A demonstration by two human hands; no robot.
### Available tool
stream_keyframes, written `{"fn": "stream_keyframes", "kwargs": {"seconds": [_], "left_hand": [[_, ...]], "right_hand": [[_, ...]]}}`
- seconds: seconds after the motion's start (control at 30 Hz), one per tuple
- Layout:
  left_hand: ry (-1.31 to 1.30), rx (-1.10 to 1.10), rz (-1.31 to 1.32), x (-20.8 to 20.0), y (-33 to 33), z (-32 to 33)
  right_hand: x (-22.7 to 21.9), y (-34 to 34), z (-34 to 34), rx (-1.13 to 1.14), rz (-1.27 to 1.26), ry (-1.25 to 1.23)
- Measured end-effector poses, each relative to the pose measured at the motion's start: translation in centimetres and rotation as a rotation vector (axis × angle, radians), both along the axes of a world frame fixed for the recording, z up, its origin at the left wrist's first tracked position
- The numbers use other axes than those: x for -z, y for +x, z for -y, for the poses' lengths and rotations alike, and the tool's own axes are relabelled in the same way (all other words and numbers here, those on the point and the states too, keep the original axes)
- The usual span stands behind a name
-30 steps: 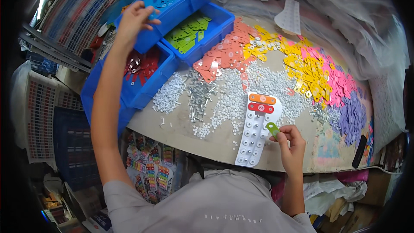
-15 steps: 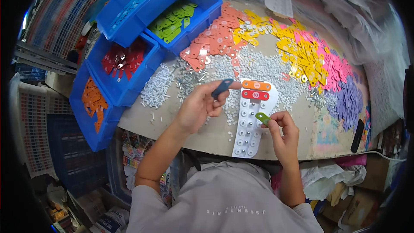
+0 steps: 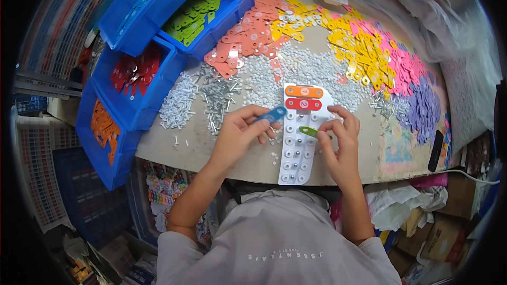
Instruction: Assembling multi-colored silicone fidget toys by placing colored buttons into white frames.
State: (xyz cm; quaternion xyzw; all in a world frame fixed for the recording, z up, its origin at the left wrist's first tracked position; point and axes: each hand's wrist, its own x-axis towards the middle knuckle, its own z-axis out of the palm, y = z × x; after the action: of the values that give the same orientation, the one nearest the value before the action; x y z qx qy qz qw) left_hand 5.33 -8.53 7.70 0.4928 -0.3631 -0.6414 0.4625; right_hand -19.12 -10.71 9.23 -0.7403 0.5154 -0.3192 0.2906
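A white plastic tray (image 3: 294, 161) with rows of round seats and metal pins lies on the table in front of me. Across its far end sit an orange strip (image 3: 293, 91) and, just below, a red strip (image 3: 297, 104). My left hand (image 3: 237, 133) pinches a blue strip (image 3: 273, 114) by one end; its other end reaches the tray's left edge. Between thumb and fingers my right hand (image 3: 340, 148) grips a green strip (image 3: 307, 131), held over the tray's middle, below the red one. Whether the green strip touches the pins, I cannot tell.
Blue bins (image 3: 138, 106) at left hold red, orange, green and blue strips. Loose heaps of coral (image 3: 245, 39), yellow (image 3: 364, 53), pink (image 3: 404, 66) and purple strips (image 3: 424, 113) ring the table. White washers (image 3: 311, 66) and metal rivets (image 3: 216, 97) lie beyond my hands.
The blue strip has turned from steep to flatter and come down to the tray's left edge. My right hand has brought the green strip leftward over the tray. The whole view has shifted slightly.
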Motion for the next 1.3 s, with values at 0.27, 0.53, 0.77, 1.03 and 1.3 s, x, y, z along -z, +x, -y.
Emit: {"fn": "stream_keyframes", "kwargs": {"seconds": [0.27,0.53,0.77,1.03,1.3], "left_hand": [[0.135,-0.100,-0.069,-0.3,-1.0,0.0],[0.149,-0.083,0.051,0.4,-0.5,0.4],[0.130,-0.087,-0.282,0.7,-0.7,0.8],[0.059,-0.081,0.033,0.7,-2.3,1.7],[-0.343,-0.085,0.523,3.8,-4.2,2.9]], "right_hand": [[1.6,1.4,1.3,-0.130,-0.183,-0.081],[2.6,1.8,1.4,-0.085,-0.222,-0.094],[3.0,1.8,1.5,-0.034,-0.193,-0.065],[3.5,1.9,0.9,0.034,-0.167,-0.108],[3.8,2.0,0.8,0.074,-0.157,-0.115]]}}
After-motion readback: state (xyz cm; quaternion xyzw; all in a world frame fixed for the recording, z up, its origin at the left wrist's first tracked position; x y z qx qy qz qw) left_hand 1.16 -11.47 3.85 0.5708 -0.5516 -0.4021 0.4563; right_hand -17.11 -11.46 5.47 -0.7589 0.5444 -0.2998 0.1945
